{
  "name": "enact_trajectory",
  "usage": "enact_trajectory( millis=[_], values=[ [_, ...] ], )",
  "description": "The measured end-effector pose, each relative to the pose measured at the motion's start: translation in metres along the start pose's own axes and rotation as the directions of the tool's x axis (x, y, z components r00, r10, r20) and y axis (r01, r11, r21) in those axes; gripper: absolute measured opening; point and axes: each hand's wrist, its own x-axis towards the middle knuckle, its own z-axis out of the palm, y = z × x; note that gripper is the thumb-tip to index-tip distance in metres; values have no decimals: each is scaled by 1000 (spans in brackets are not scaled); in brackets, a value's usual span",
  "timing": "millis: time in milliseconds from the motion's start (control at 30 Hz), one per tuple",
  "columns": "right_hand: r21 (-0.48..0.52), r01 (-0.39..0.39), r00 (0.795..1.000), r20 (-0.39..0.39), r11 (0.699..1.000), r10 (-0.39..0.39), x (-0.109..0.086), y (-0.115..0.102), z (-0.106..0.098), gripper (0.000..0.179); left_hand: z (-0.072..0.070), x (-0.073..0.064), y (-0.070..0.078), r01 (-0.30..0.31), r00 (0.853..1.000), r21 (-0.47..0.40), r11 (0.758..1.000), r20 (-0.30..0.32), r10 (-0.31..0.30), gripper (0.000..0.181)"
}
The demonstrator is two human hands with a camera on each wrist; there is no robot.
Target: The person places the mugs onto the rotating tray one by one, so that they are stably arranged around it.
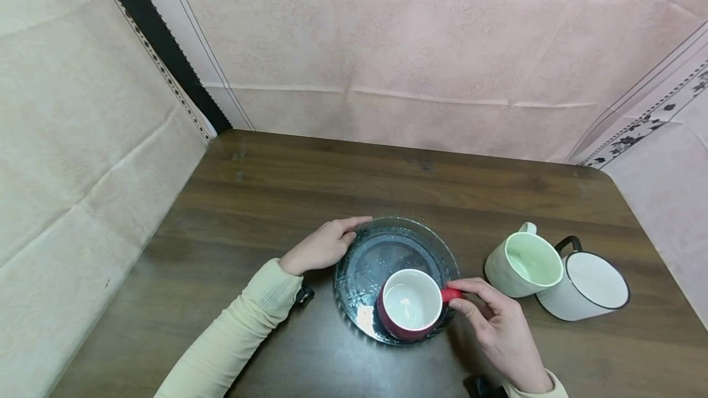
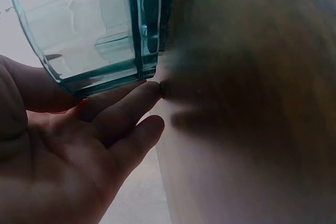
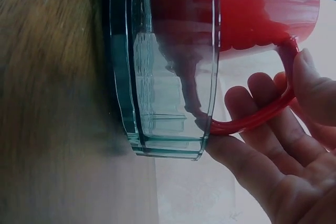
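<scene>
I'm seeing the nearer right hand (image 1: 500, 330) pinching the red mug (image 1: 412, 307) by its handle (image 1: 447, 295); the mug is lying leftward, inside the glass dish's (image 1: 381, 247) near-right rim. The left hand (image 1: 321, 247), loose, is touching the far-left rim.

On the brown wooden table (image 1: 265, 192) we note a pale green mug (image 1: 520, 269), its handle toward the far edge, and just beside it a white mug (image 1: 583, 287) with dark rim and black handle. Behind, we record creased pale cloth (image 1: 398, 42), a black strip (image 1: 166, 45) at left and a floral border (image 1: 633, 135) at right.
</scene>
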Motion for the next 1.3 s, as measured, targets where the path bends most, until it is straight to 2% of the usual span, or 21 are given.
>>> enact_trajectory(
  millis=[300,500,800,900,1100,1200,1300],
  values=[
    [-21,-35,999,40,999,36,2,-1,-2,35,-1,1,1,-1,1000,12,1000,1,1,45],
    [-16,-14,999,40,1000,15,0,-1,0,34,-1,2,1,8,1000,11,1000,8,-9,45],
    [-44,-114,992,43,992,116,-1,-1,-1,32,0,3,1,9,1000,3,1000,5,-9,45],
    [-46,-112,992,46,993,114,-1,-1,-1,32,0,3,1,10,1000,6,1000,1,-10,45],
    [17,-79,996,43,997,78,-2,-2,-2,32,0,1,1,11,1000,14,1000,-8,-11,45],
    [67,-93,995,43,993,91,-2,-3,-5,33,1,1,0,13,1000,12,1000,-13,-13,44],
    [61,-95,995,28,994,93,-2,-5,-11,33,1,0,-1,14,1000,5,1000,-15,-14,44]
  ],
)
